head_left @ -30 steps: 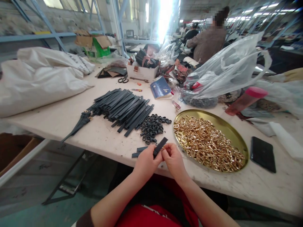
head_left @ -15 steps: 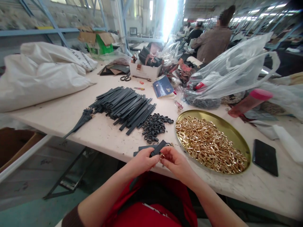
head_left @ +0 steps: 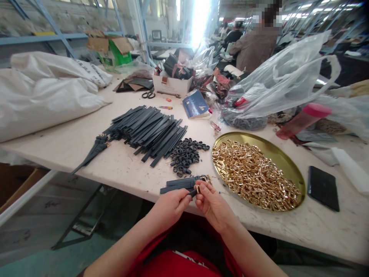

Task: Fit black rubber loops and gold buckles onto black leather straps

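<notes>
My left hand (head_left: pixel 170 206) and my right hand (head_left: pixel 211 204) meet at the table's front edge, both pinched on one black strap (head_left: pixel 193 189). A small gold buckle (head_left: pixel 198 189) sits on the strap between my fingertips. Two more black straps (head_left: pixel 180 184) lie flat just beyond my hands, one with a gold buckle (head_left: pixel 206 178) at its end. A heap of black straps (head_left: pixel 151 129) lies further back on the left. A pile of black loops (head_left: pixel 186 153) is beside it. The round gold tray (head_left: pixel 284 158) to the right holds many gold buckles (head_left: pixel 253 175).
A black phone (head_left: pixel 323 187) lies right of the tray. Behind are a clear plastic bag (head_left: pixel 276 90), a pink-capped bottle (head_left: pixel 302 120), a blue booklet (head_left: pixel 196 104), scissors (head_left: pixel 148 94), a white box (head_left: pixel 172 84) and white sacks (head_left: pixel 46 92). A person (head_left: pixel 255 44) sits in the background.
The strap stood tilted up between my hands a second ago; now it is lowered and a gold buckle sits on it between my fingertips. My hands have sunk slightly toward the table edge.
</notes>
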`<state>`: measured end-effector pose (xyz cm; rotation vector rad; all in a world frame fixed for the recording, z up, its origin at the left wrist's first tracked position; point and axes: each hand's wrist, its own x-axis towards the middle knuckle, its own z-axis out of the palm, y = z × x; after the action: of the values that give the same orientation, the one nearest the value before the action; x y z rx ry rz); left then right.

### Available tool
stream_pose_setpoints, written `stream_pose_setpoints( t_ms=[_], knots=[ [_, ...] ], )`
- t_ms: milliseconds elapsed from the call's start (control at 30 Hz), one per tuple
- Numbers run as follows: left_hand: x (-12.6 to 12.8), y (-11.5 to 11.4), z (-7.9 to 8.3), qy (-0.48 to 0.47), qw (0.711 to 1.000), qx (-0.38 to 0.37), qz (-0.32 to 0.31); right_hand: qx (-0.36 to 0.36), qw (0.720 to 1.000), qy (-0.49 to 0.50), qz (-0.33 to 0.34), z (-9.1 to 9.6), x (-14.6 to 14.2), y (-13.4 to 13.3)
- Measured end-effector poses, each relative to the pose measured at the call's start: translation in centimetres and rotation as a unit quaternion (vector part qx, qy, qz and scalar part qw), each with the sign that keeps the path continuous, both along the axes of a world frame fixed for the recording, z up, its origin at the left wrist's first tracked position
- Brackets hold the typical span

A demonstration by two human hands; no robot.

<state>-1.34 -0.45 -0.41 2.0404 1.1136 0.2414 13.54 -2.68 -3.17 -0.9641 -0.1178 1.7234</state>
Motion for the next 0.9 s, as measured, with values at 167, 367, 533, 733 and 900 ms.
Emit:
stream_pose_setpoints(
  t_ms=[167,367,533,733,900],
  knots=[
    [0.1,-0.3,0.0,-0.006,1.000,0.010,0.007,0.010,0.999,-0.028,-0.025,0.1,-0.1,-0.4],
    [0.7,-1.4,-0.2,-0.052,0.998,0.000,0.028,0.080,0.987,-0.111,-0.084,-0.4,-1.2,-1.3],
    [0.9,-2.0,0.1,-0.007,0.998,0.062,0.019,0.134,0.953,-0.262,-0.079,-0.7,-0.7,-1.8],
    [0.2,-2.3,0.0,0.059,0.991,0.118,0.014,0.147,0.922,-0.356,-0.035,-0.7,0.2,-1.8],
    [0.5,-2.3,-0.5,0.027,0.996,0.070,0.040,0.070,0.983,-0.165,-0.034,-0.6,-0.2,-1.6]
  ],
)
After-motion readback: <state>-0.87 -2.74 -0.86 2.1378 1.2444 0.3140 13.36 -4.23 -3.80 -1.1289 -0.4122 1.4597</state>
